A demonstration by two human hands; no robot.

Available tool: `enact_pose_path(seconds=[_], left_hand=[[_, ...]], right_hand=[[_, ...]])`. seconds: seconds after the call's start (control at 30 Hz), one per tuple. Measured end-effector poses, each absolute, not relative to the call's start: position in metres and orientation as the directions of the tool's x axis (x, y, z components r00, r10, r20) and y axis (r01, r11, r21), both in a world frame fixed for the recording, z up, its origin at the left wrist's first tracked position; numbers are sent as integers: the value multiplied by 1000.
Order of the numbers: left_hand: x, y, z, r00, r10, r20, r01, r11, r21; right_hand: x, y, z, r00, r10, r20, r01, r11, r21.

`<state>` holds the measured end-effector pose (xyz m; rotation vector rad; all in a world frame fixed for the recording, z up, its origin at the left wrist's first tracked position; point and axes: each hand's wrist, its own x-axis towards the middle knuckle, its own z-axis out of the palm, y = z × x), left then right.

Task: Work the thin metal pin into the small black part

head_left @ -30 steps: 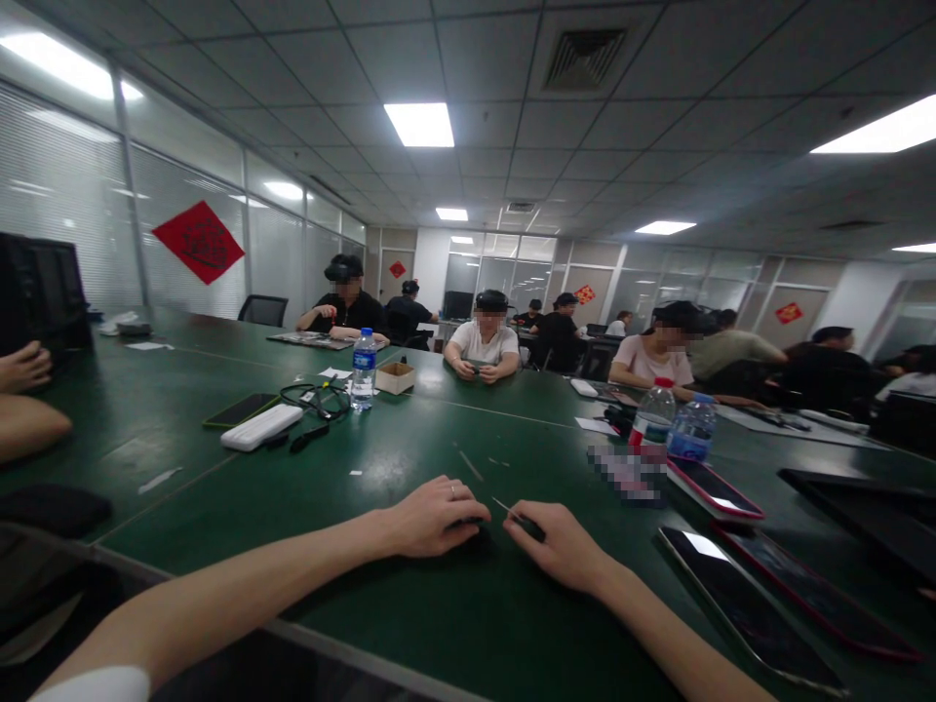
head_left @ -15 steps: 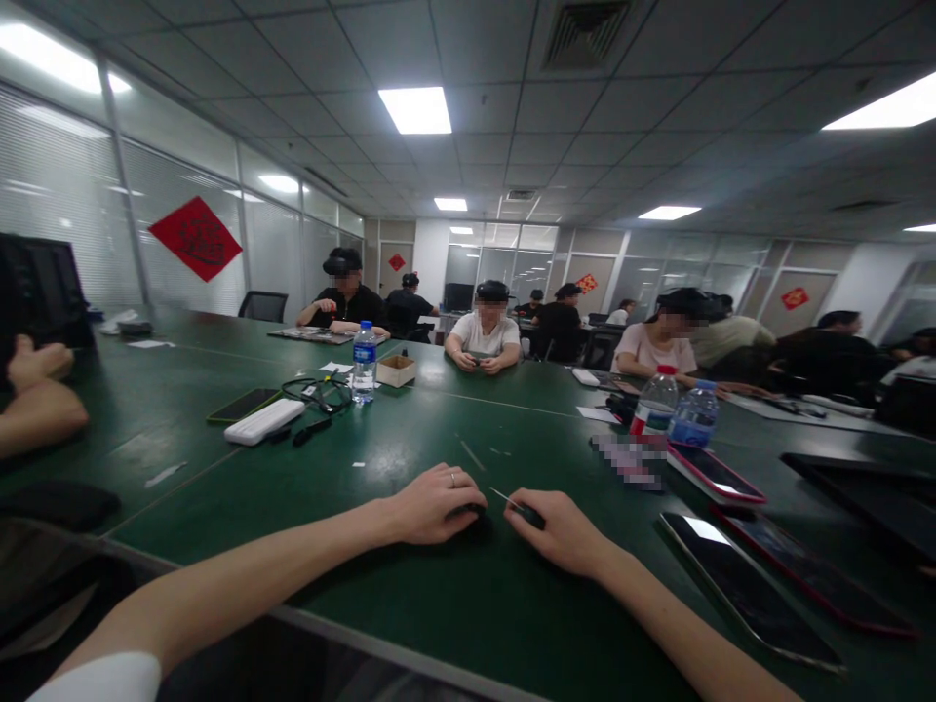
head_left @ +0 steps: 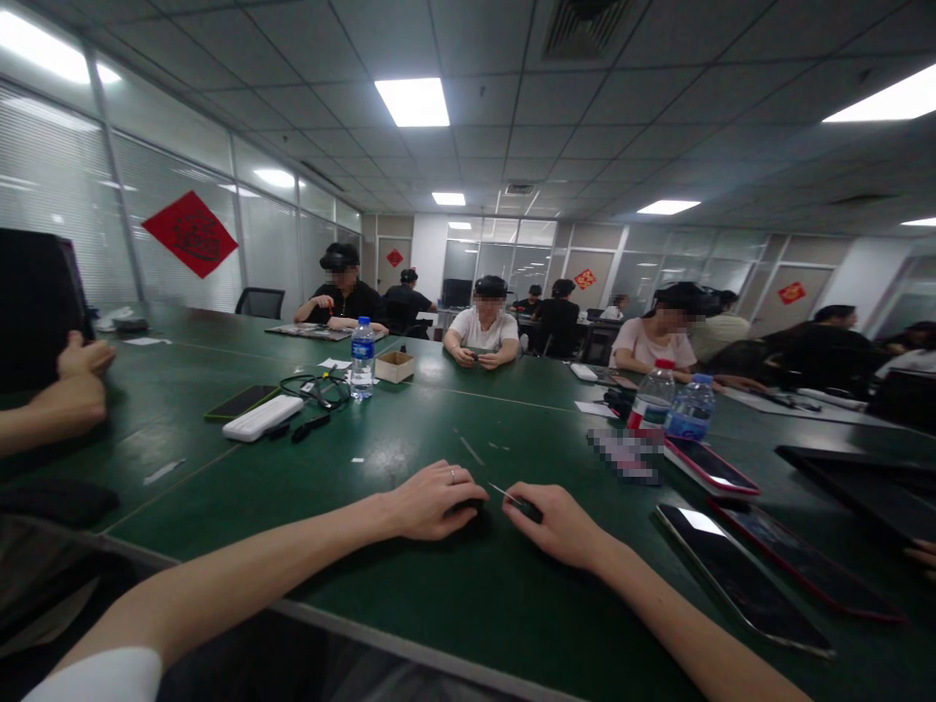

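Observation:
On the green table [head_left: 409,604], my left hand [head_left: 437,500] is curled over a small dark object [head_left: 472,505], mostly hidden under its fingers. A ring shows on one finger. Just to the right, my right hand [head_left: 548,522] grips a small tool [head_left: 527,508] with a dark handle. Its thin metal shaft points up and left toward the left hand's fingertips. A narrow gap separates the two hands.
Phones [head_left: 742,575] lie at the right, near two bottles [head_left: 689,408]. Left of centre are a white power bank [head_left: 261,417], black cables [head_left: 314,392], a water bottle [head_left: 362,359] and a small box [head_left: 394,366]. Another person's hand [head_left: 84,359] touches a black panel [head_left: 40,302].
My hands keep almost the same pose and place. At the far left, the other person's hand and the black panel have moved right. Fingers now show at the right edge.

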<state>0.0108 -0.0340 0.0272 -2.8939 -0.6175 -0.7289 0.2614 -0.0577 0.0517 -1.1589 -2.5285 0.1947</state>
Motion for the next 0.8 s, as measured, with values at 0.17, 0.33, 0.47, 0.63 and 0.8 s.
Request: enact_pose_path(seconds=[0.17, 0.33, 0.47, 0.63, 0.8], left_hand=[[11, -35, 27, 804, 363, 472, 408, -913, 8], [11, -33, 25, 807, 358, 469, 397, -918, 17], [12, -33, 24, 797, 364, 483, 392, -919, 45], [13, -35, 26, 790, 379, 482, 389, -917, 84], [14, -36, 26, 785, 402, 471, 398, -910, 112]], right_hand=[[262, -59, 51, -598, 757, 263, 710, 652, -266], [262, -58, 50, -602, 753, 266, 710, 657, -254], [262, -58, 49, -606, 749, 268, 707, 662, -251], [262, -59, 49, -605, 750, 269, 706, 661, -256], [262, -59, 50, -607, 749, 266, 707, 662, -249]])
